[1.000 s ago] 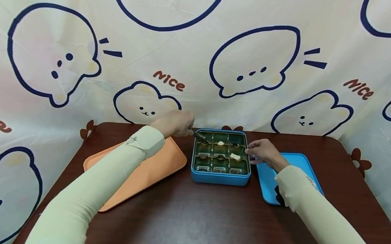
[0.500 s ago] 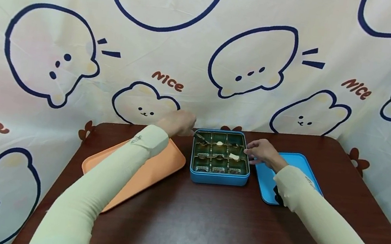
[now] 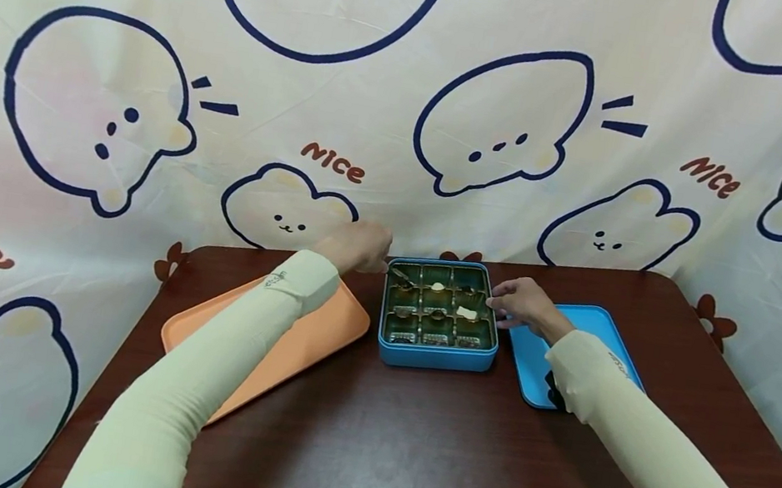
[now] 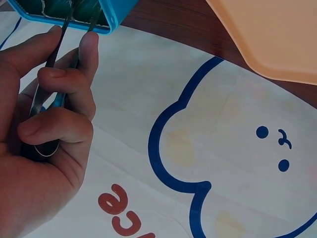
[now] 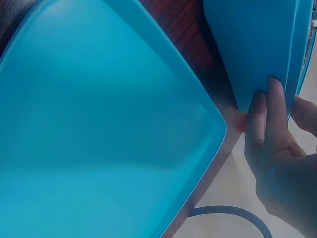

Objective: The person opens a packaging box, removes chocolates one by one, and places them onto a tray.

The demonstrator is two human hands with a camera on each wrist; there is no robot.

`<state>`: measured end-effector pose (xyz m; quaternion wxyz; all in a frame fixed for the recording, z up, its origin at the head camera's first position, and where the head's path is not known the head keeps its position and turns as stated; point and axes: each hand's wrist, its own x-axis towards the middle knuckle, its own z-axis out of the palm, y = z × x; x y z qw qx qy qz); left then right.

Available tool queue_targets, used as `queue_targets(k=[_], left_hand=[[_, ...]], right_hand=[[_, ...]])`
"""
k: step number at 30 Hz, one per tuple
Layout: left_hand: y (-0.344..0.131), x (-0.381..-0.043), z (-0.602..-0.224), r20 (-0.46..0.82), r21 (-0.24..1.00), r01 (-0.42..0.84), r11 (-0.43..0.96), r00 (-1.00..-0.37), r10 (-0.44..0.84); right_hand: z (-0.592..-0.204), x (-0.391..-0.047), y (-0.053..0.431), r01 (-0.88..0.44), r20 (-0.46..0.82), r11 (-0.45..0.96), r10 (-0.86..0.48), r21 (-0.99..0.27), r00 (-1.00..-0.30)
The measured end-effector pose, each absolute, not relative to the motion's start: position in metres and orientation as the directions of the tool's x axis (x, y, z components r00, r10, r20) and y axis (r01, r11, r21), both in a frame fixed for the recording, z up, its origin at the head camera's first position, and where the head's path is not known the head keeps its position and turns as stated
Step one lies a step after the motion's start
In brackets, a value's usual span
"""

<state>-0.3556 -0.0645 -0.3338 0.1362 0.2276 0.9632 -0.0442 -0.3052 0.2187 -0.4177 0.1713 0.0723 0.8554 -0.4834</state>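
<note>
A blue box (image 3: 435,358) with a gridded green insert stands on the table. In the insert lie a small rounded white piece (image 3: 438,286) near the back and a flatter white piece (image 3: 467,313) toward the right. My left hand (image 3: 356,246) is at the box's back left corner and grips metal tweezers (image 4: 37,101). Their prongs reach over the rim into the back left compartment; what lies between their tips is too small to make out. At the right side, my right hand (image 3: 525,302) rests its extended fingers (image 5: 276,106) against the outer wall, another digit by the rim.
An orange tray (image 3: 304,341) lies at an angle on the left, under my left forearm. To the right is a flat blue tray or lid (image 3: 532,366), partly beneath my right forearm. A patterned cloth (image 3: 289,111) hangs behind the dark wooden table (image 3: 375,452).
My left hand has shifted slightly to the right and closer to the box, with the tweezers still in its grip. My right hand stays at the box's side.
</note>
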Motion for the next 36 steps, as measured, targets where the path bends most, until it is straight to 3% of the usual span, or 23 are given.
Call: queue_targets(k=[36], left_hand=[[-0.0598, -0.3619, -0.3416, -0.307, -0.094, 0.488, 0.868, -0.843, 0.441]], right_hand=[[-0.4176, -0.3060, 0.2189, 0.296, -0.369, 0.503, -0.049, -0.812, -0.928]])
